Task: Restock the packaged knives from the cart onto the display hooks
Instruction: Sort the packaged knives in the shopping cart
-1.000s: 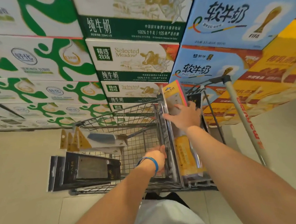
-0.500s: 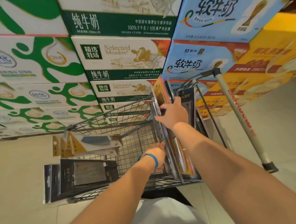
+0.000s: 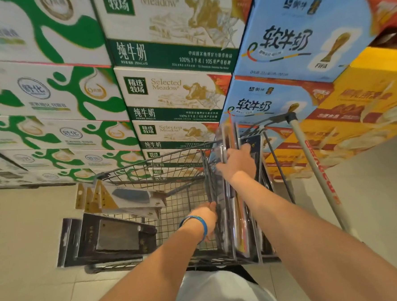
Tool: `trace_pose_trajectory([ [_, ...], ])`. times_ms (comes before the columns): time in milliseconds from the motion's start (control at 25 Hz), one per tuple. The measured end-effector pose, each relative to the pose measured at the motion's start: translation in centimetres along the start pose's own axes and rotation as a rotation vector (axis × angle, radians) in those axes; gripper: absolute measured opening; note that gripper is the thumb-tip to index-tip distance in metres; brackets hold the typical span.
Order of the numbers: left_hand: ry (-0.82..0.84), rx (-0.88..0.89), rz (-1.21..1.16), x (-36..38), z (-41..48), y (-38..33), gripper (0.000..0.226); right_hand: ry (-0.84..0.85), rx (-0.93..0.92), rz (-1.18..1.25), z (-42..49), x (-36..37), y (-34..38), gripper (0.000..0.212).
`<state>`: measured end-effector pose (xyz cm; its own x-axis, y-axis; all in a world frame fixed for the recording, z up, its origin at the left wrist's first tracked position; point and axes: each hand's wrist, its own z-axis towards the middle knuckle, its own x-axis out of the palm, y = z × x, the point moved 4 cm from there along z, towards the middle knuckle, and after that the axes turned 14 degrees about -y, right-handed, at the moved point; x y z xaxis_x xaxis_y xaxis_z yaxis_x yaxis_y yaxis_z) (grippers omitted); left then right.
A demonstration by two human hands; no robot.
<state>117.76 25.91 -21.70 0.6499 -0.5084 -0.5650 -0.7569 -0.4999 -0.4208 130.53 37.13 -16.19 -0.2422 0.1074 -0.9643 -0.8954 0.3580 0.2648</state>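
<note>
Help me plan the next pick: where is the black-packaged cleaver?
In the head view, the black-packaged cleaver lies lower left, overhanging the cart rim, just nearer than the gold-carded knife pack.

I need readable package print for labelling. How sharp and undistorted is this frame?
Head view: wide-angle bending makes the milk cartons lean; corners smear, worst top right; the upright knife packs by the right hand are blurred, print unreadable; the dark knife box is sharper; lighting even.

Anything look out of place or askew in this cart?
Yes. Two stacks of knife packs, the yellow packs and the dark packs nearer the camera, lie flat and stick out past the cart's left side, overhanging the floor. The upright packs, held by the left hand and right hand, look orderly.
</note>
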Motion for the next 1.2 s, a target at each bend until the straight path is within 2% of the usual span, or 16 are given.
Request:
trace_pose_trajectory([
  [80,-0.042,0.013,-0.052,-1.0,-0.7,0.4,0.061,-0.048,0.029,0.025,0.1,-1.3,-1.3,0.030],
  [120,-0.156,0.077,-0.030,-2.2,-0.9,0.2,0.063,-0.095,0.030,0.048,-0.1,-2.1,-1.8,0.032],
  [240,-0.448,0.205,-0.116,-6.7,-1.2,-1.4,0.058,-0.276,-0.025,0.138,-1.3,-4.8,-2.1,0.031],
  [320,-0.506,0.324,-0.135,-9.3,-1.3,-3.5,0.053,-0.318,-0.067,0.194,-2.2,-6.4,-1.5,0.029],
  [440,-0.463,0.365,-0.248,-11.8,-0.6,-6.2,0.050,-0.354,-0.099,0.269,-3.5,-8.6,-1.2,0.031],
  [560,-0.328,0.288,-0.290,-10.8,0.2,-5.7,0.058,-0.541,-0.128,0.373,-4.5,-12.3,-1.5,0.029],
  [640,-0.364,0.315,-0.236,-9.7,0.5,-4.7,0.062,-0.711,-0.207,0.468,-4.6,-15.6,-0.9,0.029],
  [720,-0.475,0.390,-0.282,-10.0,-0.4,-5.1,0.056,-0.793,-0.267,0.567,-4.4,-18.3,0.4,0.026],
  [840,-0.479,0.571,-0.529,-14.5,-3.3,-9.2,0.047,-0.820,-0.284,0.632,-4.4,-20.4,2.7,0.024],
  [1000,-0.498,0.687,-0.898,-25.4,-8.1,-15.0,0.087,-0.843,-0.411,0.759,-5.8,-23.0,6.0,0.029],
  [1120,-0.345,0.755,-1.066,-30.1,-11.0,-16.4,0.098,-0.860,-0.508,0.852,-7.3,-24.3,9.2,0.026],
  [1200,-0.404,0.748,-1.051,-31.7,-12.0,-15.7,0.098,-0.846,-0.532,0.896,-8.5,-23.9,11.3,0.025],
])
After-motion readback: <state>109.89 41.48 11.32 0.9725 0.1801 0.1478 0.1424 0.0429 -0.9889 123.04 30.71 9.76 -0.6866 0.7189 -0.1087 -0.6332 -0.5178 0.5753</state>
